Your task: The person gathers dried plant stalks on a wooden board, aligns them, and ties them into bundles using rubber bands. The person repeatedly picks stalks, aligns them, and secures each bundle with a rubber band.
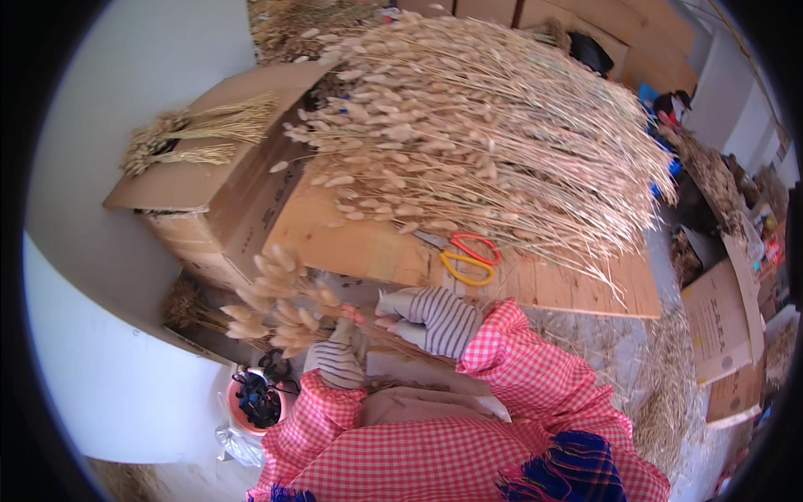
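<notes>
My left hand (342, 354), in a striped glove, is closed around the stems of a bunch of dried bunny tail grass (285, 301), whose fluffy heads point left. My right hand (423, 317), gloved alike, is at the stems of that bunch, to the right of the left hand; whether it grips them cannot be told. Scissors (467, 257) with one red and one yellow handle lie on the wooden board (583, 282) just beyond my hands. A large pile of dried bunny tail grass (489, 138) covers much of the board, heads to the left, stems to the right.
Small bunches (219, 125) rest on a cardboard box (188, 188) at the left, beside a wall. Below stands a pink bucket (235, 401) holding dark ties or straps, near a clear plastic bag (241, 444). Cardboard boxes (718, 320) stand at the right, and loose straw (659, 389) litters the floor.
</notes>
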`<state>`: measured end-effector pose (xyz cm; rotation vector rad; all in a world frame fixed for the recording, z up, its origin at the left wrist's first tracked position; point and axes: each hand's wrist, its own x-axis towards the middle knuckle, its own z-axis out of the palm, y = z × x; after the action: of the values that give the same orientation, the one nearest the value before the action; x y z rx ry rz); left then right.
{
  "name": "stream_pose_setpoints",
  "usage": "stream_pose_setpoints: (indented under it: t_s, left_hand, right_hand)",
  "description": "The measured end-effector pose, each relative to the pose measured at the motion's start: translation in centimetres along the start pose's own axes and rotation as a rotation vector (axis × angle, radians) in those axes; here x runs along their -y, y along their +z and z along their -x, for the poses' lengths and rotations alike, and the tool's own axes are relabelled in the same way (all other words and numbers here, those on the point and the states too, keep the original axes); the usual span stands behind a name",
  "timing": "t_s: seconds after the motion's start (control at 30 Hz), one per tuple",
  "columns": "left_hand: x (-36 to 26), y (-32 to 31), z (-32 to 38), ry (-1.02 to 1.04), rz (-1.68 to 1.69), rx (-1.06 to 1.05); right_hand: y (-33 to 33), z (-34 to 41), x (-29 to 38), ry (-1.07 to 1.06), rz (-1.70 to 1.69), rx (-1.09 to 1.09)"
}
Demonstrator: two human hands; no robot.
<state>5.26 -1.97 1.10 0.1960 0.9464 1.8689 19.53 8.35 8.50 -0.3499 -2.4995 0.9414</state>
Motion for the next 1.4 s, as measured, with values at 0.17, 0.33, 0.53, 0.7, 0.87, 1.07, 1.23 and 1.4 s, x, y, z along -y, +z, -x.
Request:
stream_pose_setpoints:
  t_s: [0.17, 0.33, 0.53, 0.7, 0.87, 1.07, 1.23, 1.4]
  left_hand:
    - [-0.3, 0.0, 0.2, -0.04, -0.023, -0.02]
    - [-0.4, -0.2, -0.4, -0.109, 0.033, 0.057]
    - [-0.4, -0.1, 0.1, -0.057, 0.064, 0.104]
    - [-0.4, -0.2, 0.0, -0.059, 0.12, 0.148]
    - [-1.2, -1.2, -1.1, 0.016, 0.161, -0.062]
    - [-0.2, -2.3, -1.7, 0.122, 0.209, 0.084]
    - [-0.7, -1.9, -1.2, 0.099, 0.291, 0.207]
    - [-1.4, -0.4, -0.2, 0.114, 0.058, 0.028]
  right_hand:
    - [2.0, -4.4, 1.1, 0.015, -0.241, -0.017]
    - [4.0, -5.6, 0.5, 0.007, -0.144, -0.113]
    - [5.6, -6.1, 0.1, 0.119, -0.258, -0.26]
    - [4.3, -5.0, -0.8, 0.327, -0.527, -0.021]
    - [1.5, 1.2, -1.7, 0.181, -0.028, -0.164]
    - [4.1, 8.4, -3.4, 0.297, 0.771, 0.164]
    - [0.7, 9.9, -5.3, 0.551, 0.041, 0.16]
    - [-2.8, 8.6, -7.9, 0.71, -0.498, 0.358]
